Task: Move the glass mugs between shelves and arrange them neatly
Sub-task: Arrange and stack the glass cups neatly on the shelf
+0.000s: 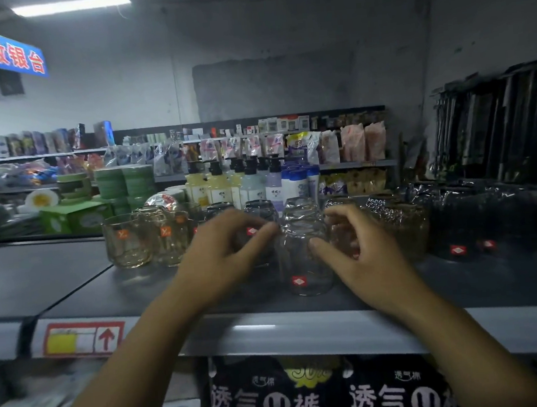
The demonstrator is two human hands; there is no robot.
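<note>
Both curled loosely around a clear ribbed glass mug (red sticker low): left hand at 9 o'clock, right hand at 3, on a grey shelf.

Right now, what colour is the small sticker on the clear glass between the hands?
Red with a white mark, low on the clear glass, seen in the head view.

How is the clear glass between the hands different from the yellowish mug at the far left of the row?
The clear glass is colourless, and taller than the yellowish mug, which is amber-tinted and squat. The clear glass carries a red sticker low down; the yellowish mug an orange one near its rim. The clear glass stands nearer the shelf's front edge. Both are transparent and stand on the same shelf.
</note>
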